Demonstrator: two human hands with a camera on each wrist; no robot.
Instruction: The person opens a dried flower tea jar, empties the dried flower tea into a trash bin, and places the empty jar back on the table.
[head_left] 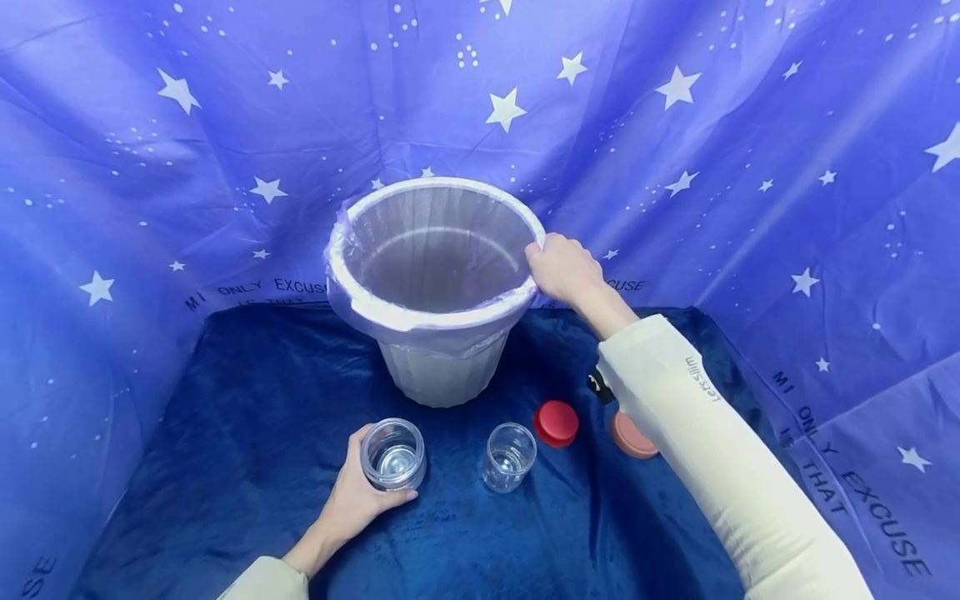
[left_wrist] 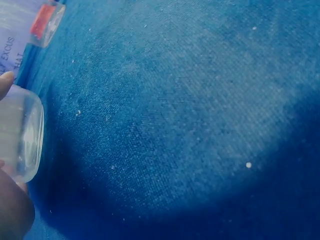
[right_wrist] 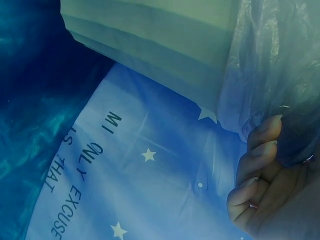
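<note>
My right hand (head_left: 564,265) grips the right side of the rim of a white trash bin (head_left: 442,371), which is lined with a thin clear plastic bag (head_left: 341,292). In the right wrist view the curled fingers (right_wrist: 255,165) hook over the edge beside the bag. Low in the head view, my left hand (head_left: 358,492) holds a clear open jar (head_left: 393,454), thumb on the near side and fingers behind it. Part of this jar (left_wrist: 22,135) shows at the left edge of the left wrist view.
Right of the jar stands a clear plastic cup (head_left: 509,457). Beside it lies a red lid (head_left: 557,423), and an orange-pink lid (head_left: 633,435) is partly covered by the right sleeve. Dark blue cloth (head_left: 247,400) covers the table; star-printed curtains (head_left: 262,108) enclose it.
</note>
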